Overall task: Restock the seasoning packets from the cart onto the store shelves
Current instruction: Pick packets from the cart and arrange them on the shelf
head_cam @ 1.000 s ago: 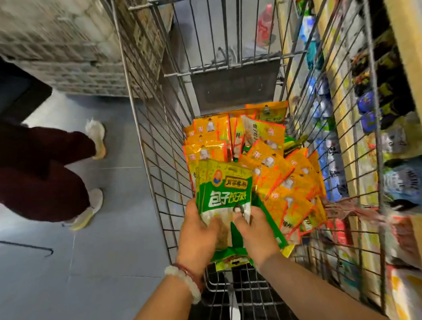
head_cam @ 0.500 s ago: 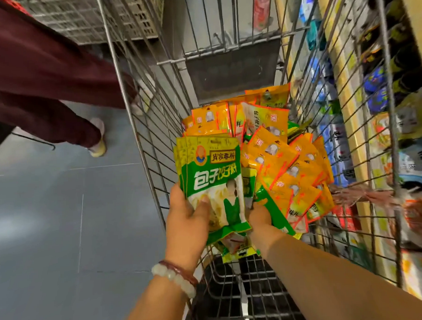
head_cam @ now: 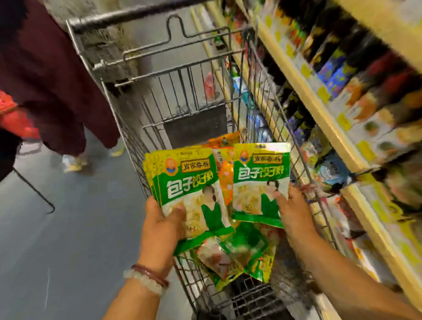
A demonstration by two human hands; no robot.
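My left hand [head_cam: 163, 227] grips a stack of green seasoning packets [head_cam: 182, 182] above the wire cart [head_cam: 122, 108], thumb across the front packet. My right hand [head_cam: 294, 210] holds a single green packet [head_cam: 259, 175] of the same kind, lifted beside the stack. More green packets [head_cam: 235, 257] lie loose in the cart below my hands. Orange packets [head_cam: 225, 141] show behind the green ones, mostly hidden.
Store shelves [head_cam: 323, 108] full of blurred goods run along the right, close to the cart's side. A person in dark red clothes [head_cam: 42, 77] stands at the left on the grey floor [head_cam: 64, 236], next to a red basket [head_cam: 2, 105].
My right hand came up holding one green packet of its own, apart from the stack in my left. The view tilted up, and the person at the left came nearer.
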